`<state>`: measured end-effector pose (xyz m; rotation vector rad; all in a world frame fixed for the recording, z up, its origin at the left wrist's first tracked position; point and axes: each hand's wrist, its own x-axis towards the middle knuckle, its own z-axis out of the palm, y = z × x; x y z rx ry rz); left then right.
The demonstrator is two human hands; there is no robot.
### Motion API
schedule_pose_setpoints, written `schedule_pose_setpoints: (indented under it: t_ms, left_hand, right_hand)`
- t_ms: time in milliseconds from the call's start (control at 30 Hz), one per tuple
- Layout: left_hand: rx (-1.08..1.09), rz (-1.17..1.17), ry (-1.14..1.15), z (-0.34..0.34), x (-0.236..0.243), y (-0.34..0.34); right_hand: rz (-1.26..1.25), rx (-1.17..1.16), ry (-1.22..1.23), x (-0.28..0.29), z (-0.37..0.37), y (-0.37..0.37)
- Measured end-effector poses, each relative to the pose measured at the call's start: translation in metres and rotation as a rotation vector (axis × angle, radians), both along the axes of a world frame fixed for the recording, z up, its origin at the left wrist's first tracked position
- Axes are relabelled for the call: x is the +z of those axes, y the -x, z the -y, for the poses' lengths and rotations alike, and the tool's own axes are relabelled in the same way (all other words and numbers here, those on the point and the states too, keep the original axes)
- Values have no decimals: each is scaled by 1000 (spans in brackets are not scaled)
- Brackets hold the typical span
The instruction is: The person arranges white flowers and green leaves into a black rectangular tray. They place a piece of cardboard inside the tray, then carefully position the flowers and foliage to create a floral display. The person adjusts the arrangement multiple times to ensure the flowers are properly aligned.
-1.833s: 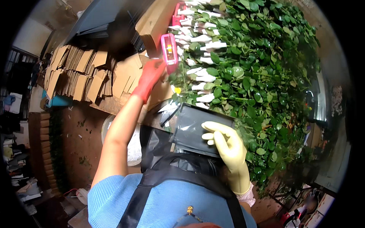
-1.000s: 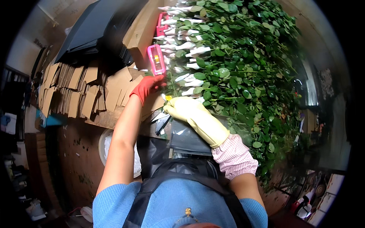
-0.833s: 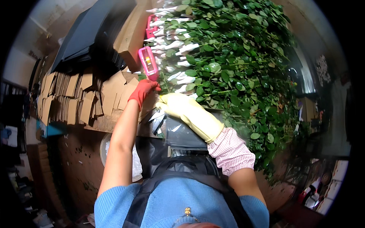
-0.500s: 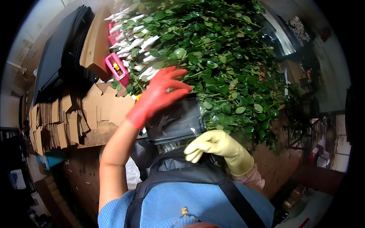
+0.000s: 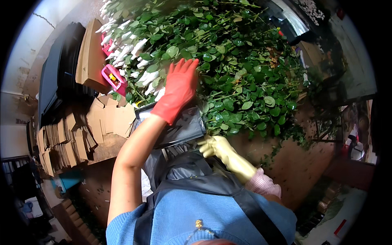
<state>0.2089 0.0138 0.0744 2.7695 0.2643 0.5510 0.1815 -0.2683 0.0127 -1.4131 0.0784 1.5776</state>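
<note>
Compared with half a second ago, my left hand [image 5: 178,90], in the red glove, reaches further forward. Its fingers now point away from me and lie nearer each other, straight and flat, around nothing; earlier they are spread and aimed to the right. It lies over the far part of the black tray [image 5: 190,127], at the border with the leafy stems [image 5: 245,75]; contact with the leaves cannot be judged.

My right hand [image 5: 217,148], yellow glove, is now just beside the tray's near right corner; previously it is lower, in front of my apron [image 5: 192,173]. Its fingers are part-curled and blurred; I cannot tell whether they close on anything.

The tray lies in front of me. The stems cover the area beyond it, white-wrapped ends [image 5: 139,48] to the left. A second ago both hands are near the pink holder [image 5: 114,79]; now both are well apart from it.
</note>
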Motion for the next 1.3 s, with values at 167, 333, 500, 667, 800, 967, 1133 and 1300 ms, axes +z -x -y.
schedule_pose_setpoints:
  t_ms: [167,333,500,667,800,967,1133,1300]
  left_hand:
    - [-105,145,171,4,52,36]
    - [187,248,459,-12,50,132]
    - [609,425,778,-26,-4,241]
    - [731,468,1307,-23,-84,298]
    - [700,571,1335,-17,-78,301]
    - [746,405,1275,-22,-71,310]
    - [280,138,1655,-13,-60,241]
    - [-299,180,2161,-17,-25,178]
  right_hand:
    - [125,28,-505,-134,27,-17]
    - [424,164,-28,-20,18,-21]
    - [766,546,-45,135,-1,-24]
    - [1338,481,-982,115,-140,28]
    - [1818,1315,-943,97,-219,53]
    - [1738,1732,-849,121,-228,48]
    - [1748,789,-1265,214,-163,26]
    - [849,459,-970,219,-12,15]
